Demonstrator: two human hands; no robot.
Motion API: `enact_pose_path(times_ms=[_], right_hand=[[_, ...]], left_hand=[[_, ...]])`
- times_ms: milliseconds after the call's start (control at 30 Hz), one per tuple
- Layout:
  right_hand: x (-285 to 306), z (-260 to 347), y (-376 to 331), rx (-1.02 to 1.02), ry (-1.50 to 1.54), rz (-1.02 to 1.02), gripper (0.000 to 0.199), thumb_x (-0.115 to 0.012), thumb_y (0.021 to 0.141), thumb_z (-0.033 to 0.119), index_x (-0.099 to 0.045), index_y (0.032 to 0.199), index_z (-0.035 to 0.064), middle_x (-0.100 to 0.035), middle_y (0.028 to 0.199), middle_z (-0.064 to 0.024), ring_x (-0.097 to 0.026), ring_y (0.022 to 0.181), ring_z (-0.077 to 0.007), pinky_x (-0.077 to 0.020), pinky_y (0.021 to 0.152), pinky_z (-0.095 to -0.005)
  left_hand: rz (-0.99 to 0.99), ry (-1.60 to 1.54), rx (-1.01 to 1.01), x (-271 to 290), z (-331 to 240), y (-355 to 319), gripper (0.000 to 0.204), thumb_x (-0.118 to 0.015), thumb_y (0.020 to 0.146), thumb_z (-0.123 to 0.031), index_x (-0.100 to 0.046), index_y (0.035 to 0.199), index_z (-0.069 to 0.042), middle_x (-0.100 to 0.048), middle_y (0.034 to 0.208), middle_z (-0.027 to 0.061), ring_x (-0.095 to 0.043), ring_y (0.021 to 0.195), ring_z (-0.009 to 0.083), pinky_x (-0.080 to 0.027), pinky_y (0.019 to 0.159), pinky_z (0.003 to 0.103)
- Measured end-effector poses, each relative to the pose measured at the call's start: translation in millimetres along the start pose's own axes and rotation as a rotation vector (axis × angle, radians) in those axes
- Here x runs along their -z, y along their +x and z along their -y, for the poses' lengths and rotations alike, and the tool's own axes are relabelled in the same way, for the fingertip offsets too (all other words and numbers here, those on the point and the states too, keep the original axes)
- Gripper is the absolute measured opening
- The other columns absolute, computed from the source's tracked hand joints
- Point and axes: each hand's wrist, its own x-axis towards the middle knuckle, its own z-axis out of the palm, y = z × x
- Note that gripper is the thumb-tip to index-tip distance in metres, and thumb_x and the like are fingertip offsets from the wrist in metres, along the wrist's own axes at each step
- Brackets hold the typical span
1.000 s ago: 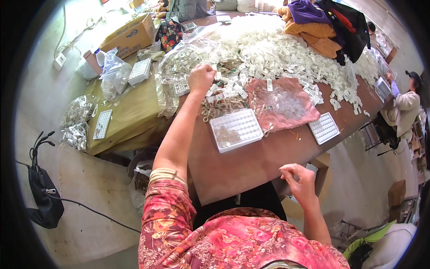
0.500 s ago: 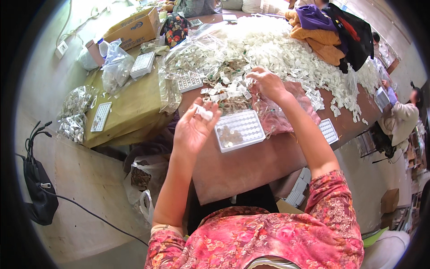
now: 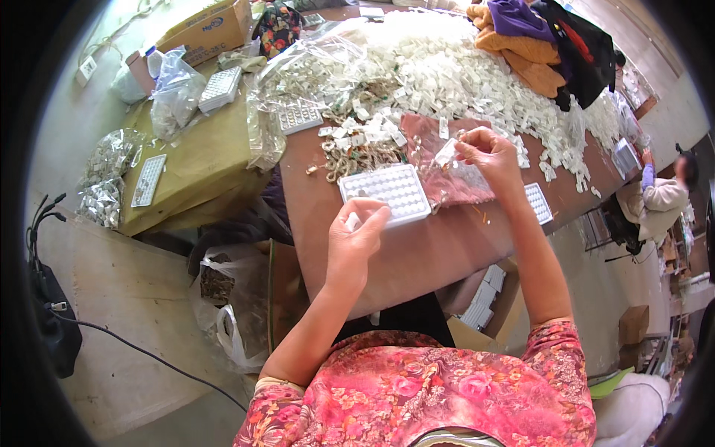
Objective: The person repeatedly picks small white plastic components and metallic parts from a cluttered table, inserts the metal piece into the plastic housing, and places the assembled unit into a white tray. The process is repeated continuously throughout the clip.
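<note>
A white plastic tray with many small round wells (image 3: 387, 190) lies on the brown table (image 3: 439, 249) in front of me. My left hand (image 3: 356, 237) rests at the tray's near left corner, with a small white piece pinched in its fingertips. My right hand (image 3: 488, 158) hovers over a pink plastic bag (image 3: 447, 167) to the right of the tray and pinches a small clear packet. A big heap of small white pieces (image 3: 454, 71) covers the far part of the table.
A second tray (image 3: 538, 203) lies right of the pink bag. Clear bags and more trays sit on a yellow-covered side table (image 3: 197, 153) at left. Cardboard boxes (image 3: 484, 298) stand under the table. Folded clothes (image 3: 544, 37) lie far right; another person (image 3: 663, 194) sits beyond.
My left hand has come back from the far heap to the tray's near corner. My right hand rose from the table's near edge to above the pink bag.
</note>
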Motion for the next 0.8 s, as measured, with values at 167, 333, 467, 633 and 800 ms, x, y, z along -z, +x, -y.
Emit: enact_pose_path(times_ms=[167, 333, 467, 633, 800], right_hand=[[-20, -29, -18, -0.298, 0.303, 0.065, 0.017, -0.069, 0.087, 0.013, -0.066, 0.097, -0.0007, -0.069, 0.086, -0.0041, -0.066, 0.071, -0.0096, -0.0543, 0.067, -0.0224], [-15, -37, -20, -0.335, 0.236, 0.077, 0.027, -0.068, 0.089, 0.018, -0.067, 0.107, -0.0019, -0.069, 0.088, -0.0059, -0.066, 0.069, -0.0100, -0.0541, 0.062, -0.0210], [-8, -26, -27, -0.285, 0.116, 0.041, 0.029, -0.067, 0.091, 0.021, -0.067, 0.107, -0.0030, -0.068, 0.086, -0.0050, -0.065, 0.068, -0.0096, -0.0538, 0.062, -0.0208], [-6, 1, -49, -0.343, 0.318, -0.018, 0.029, -0.063, 0.093, 0.022, -0.067, 0.106, -0.0031, -0.067, 0.085, -0.0044, -0.063, 0.066, -0.0087, -0.0528, 0.063, -0.0205], [-25, 25, -81, -0.296, 0.476, 0.052, 0.026, -0.060, 0.095, 0.020, -0.067, 0.106, -0.0030, -0.067, 0.084, -0.0044, -0.063, 0.067, -0.0079, -0.0515, 0.062, -0.0204]], left_hand=[[-0.006, 0.273, -0.072, -12, 16, -8, 0.008, -0.064, 0.091, -0.010, -0.060, 0.097, -0.006, -0.048, 0.074, -0.0091, -0.030, 0.055, -0.0037, -0.021, 0.046, 0.016], [-0.037, 0.266, -0.041, -2, 17, -19, 0.007, -0.064, 0.091, -0.011, -0.062, 0.096, -0.007, -0.049, 0.076, -0.0090, -0.038, 0.065, -0.0027, -0.030, 0.055, 0.016], [-0.015, 0.271, -0.078, 0, 19, -20, 0.009, -0.062, 0.093, -0.011, -0.060, 0.100, -0.006, -0.049, 0.076, -0.0087, -0.034, 0.056, -0.0033, -0.024, 0.048, 0.015], [-0.018, 0.728, -0.418, -17, 28, -12, 0.032, -0.072, 0.081, -0.010, -0.062, 0.112, -0.008, -0.054, 0.076, -0.0009, -0.048, 0.067, 0.0112, -0.041, 0.063, 0.025], [-0.049, 0.797, -0.652, -35, 38, -1, 0.051, -0.078, 0.075, -0.008, -0.060, 0.122, -0.010, -0.058, 0.081, -0.0009, -0.041, 0.065, 0.0093, -0.039, 0.061, 0.024]])
